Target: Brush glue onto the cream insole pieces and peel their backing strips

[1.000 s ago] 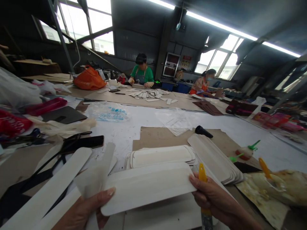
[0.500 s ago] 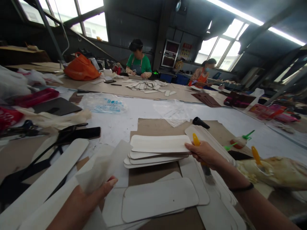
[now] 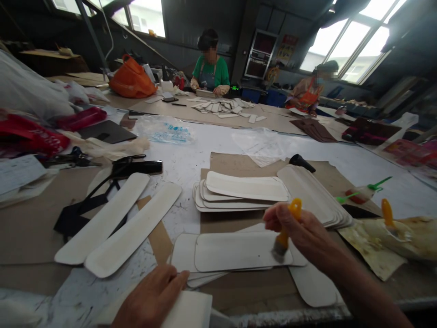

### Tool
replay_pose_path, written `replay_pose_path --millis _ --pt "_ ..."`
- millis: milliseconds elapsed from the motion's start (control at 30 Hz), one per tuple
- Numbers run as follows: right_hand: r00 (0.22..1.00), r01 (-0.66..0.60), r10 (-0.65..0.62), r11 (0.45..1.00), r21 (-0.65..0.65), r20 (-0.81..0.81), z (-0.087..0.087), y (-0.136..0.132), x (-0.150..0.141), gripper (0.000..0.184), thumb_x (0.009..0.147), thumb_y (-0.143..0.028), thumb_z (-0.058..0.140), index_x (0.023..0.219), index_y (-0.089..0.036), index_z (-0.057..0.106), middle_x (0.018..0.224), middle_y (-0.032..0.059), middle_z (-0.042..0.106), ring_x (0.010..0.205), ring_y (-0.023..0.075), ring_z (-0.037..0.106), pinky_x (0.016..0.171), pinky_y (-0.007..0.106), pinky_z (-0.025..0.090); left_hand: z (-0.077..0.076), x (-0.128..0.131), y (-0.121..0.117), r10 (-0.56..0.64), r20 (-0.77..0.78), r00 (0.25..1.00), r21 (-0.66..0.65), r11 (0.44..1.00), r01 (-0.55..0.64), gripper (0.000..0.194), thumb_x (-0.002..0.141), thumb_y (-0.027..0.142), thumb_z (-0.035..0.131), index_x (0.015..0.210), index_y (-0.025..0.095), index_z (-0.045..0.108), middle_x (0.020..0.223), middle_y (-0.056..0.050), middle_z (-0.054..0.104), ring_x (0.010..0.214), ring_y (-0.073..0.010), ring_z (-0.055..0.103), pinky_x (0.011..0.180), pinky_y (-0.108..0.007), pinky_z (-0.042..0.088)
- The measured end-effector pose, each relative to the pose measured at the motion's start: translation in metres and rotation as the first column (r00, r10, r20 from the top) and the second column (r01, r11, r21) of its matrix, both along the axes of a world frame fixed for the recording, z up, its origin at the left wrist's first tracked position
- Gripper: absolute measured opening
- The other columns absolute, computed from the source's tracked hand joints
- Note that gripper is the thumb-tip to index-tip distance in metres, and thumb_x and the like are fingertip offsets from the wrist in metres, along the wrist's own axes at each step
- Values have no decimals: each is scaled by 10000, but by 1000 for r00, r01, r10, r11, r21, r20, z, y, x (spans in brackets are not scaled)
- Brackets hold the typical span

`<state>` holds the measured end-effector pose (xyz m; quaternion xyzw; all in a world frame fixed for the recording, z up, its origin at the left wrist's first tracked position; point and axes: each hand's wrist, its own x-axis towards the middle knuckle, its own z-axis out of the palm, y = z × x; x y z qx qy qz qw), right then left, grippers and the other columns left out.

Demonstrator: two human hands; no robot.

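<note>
My right hand (image 3: 300, 233) is closed round a yellow-handled brush (image 3: 286, 230), whose bristles touch the right end of a white rounded card (image 3: 239, 251) lying on brown cardboard (image 3: 259, 291). My left hand (image 3: 153, 298) rests palm down, fingers together, on a white sheet (image 3: 189, 312) at the table's near edge, just left of that card. Behind the card lies a fanned stack of the same white pieces (image 3: 239, 192). Two long white strips (image 3: 116, 228) lie to the left.
A second pile of white pieces (image 3: 316, 196), glue bottles with green tips (image 3: 363, 193) and another yellow brush (image 3: 389, 216) on stained paper are at right. Black straps and scissors (image 3: 112, 175) lie left. Two people work at the far side of the table.
My right hand left the stack and brought the brush down onto the near card. My left hand dropped the white paper piece it held and came down onto the sheet.
</note>
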<state>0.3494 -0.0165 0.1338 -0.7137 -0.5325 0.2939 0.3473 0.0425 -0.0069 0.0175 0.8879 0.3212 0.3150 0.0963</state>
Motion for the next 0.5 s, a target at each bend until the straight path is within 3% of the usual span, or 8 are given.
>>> replay_pose_path --millis 100,200,300,400,500 --pt "996 -19 20 1000 16 -82 -9 -5 -35 614 785 -711 311 705 -193 631 563 29 556 557 160 528 529 268 420 -2 11 2 -51 -111 992 160 985 69 327 854 61 383 1104 186 552 1118 -107 627 1130 -211 515 951 -310 412" --pt "951 49 -46 999 2 -305 -26 -3 -59 607 753 -732 348 717 -179 595 492 -2 508 453 133 503 454 248 413 -7 18 5 -101 -202 974 188 972 140 352 837 19 398 1133 150 537 1192 -93 603 1217 -196 438 1013 -314 360" --pt "870 83 -84 996 -22 -486 -45 -3 -79 513 736 -678 469 756 -173 556 541 2 551 479 141 550 482 255 462 -13 19 4 -124 -227 966 204 964 172 390 828 -11 370 1163 117 523 1209 -104 592 1234 -176 420 1035 -305 337" --pt "859 136 -160 987 -85 -486 -61 -9 -90 401 715 -583 583 765 -189 524 550 -9 558 484 149 560 491 264 478 -18 16 0 -134 -222 966 207 962 181 407 829 -7 364 1189 113 511 1231 -107 574 1247 -177 401 1036 -307 341" --pt "916 230 -228 973 -35 -331 -68 -19 -84 320 747 -521 583 769 -206 529 577 -6 561 505 160 570 521 277 476 -21 13 -2 -138 -193 972 187 967 174 422 832 -8 377 1207 137 505 1230 -89 577 1239 -165 412 1045 -294 331"
